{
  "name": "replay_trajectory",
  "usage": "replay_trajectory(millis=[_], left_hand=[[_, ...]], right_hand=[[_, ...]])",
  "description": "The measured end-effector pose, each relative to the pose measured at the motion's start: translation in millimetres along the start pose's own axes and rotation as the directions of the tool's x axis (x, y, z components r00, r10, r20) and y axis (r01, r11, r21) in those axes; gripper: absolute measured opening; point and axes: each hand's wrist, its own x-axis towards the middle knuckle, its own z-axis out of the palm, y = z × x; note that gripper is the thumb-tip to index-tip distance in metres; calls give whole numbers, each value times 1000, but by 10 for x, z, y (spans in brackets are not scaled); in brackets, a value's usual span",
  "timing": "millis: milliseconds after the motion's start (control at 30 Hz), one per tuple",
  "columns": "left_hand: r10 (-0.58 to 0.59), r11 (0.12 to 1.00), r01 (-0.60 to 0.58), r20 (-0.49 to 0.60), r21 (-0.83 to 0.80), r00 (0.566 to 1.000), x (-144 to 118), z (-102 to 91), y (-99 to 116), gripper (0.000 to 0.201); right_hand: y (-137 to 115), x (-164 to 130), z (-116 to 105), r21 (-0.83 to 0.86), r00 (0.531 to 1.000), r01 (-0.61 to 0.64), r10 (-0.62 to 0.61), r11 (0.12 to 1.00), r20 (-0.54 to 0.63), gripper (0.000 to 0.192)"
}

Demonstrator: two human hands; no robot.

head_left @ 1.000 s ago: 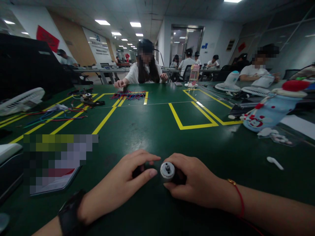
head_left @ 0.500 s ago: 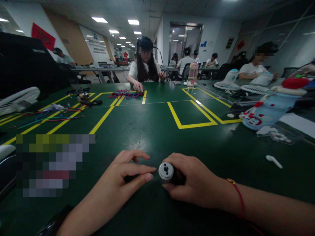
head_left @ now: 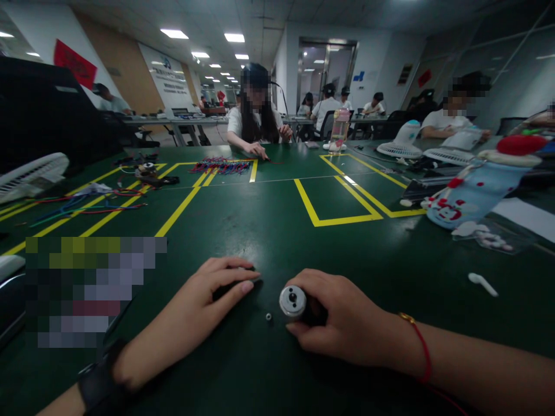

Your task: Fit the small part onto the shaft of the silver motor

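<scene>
Head view: I see the right hand (head_left: 347,329) gripping the small silver-faced motor (head_left: 292,301) on the green table (head_left: 277,231). My left hand (head_left: 208,309) has pulled away, flat over something dark; a tiny ring (head_left: 269,316) now lies between them.

A big dark green table (head_left: 269,231) fills the room in front. Yellow tape lines (head_left: 323,221) make boxes on it. A tiny ring (head_left: 268,316) lies near the close edge. A heap of red and blue wires (head_left: 221,167) sits by the far edge. More loose wires (head_left: 93,205) lie toward the left edge, next to a white fan (head_left: 30,176). Toward the right edge lie a blue and white bottle (head_left: 472,193) on its side and a small white piece (head_left: 482,283).
</scene>
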Motion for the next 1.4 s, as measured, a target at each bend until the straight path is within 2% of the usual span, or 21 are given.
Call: replay_trajectory(millis=[100,233,500,600,667,767,833,900,1000,1200,1400], left_hand=[[-28,999,27,-71,-17,997,51,-38,-107,24],[-11,1000,9,-77,-22,997,45,-38,-136,24],[50,999,-51,95,11,994,-48,-56,146,26],[68,998,-65,107,-25,992,-63,6,265,17],[67,994,-62,63,-86,996,-59,38,329,8],[43,978,-59,-82,-200,996,-35,37,430,11],[46,972,-83,-168,-218,985,-17,19,508,13],[69,975,-110,-205,-192,976,-4,8,584,14],[90,977,-127,-207,-172,974,2,12,659,15],[35,970,-86,-221,-225,975,1,21,703,15],[45,970,-81,-157,-228,987,0,28,732,18]], right_hand=[[-13,1,-2,-5,1000,-4,4,1000,3,28],[-21,1,5,-17,1000,-16,16,1000,3,27],[-21,6,29,-16,999,-24,24,1000,-23,27],[-18,7,29,-23,1000,-26,26,999,-11,27],[-19,7,26,-30,1000,-23,22,999,-8,27],[-23,8,29,-32,1000,-1,1,999,-5,26],[-22,10,38,-39,1000,15,-14,999,3,23],[-15,14,52,-56,1000,28,-28,998,4,20],[1,24,68,-80,1000,31,-31,996,7,20],[7,30,71,-90,999,28,-26,996,18,19],[-3,30,71,-94,999,39,-38,995,12,19]])
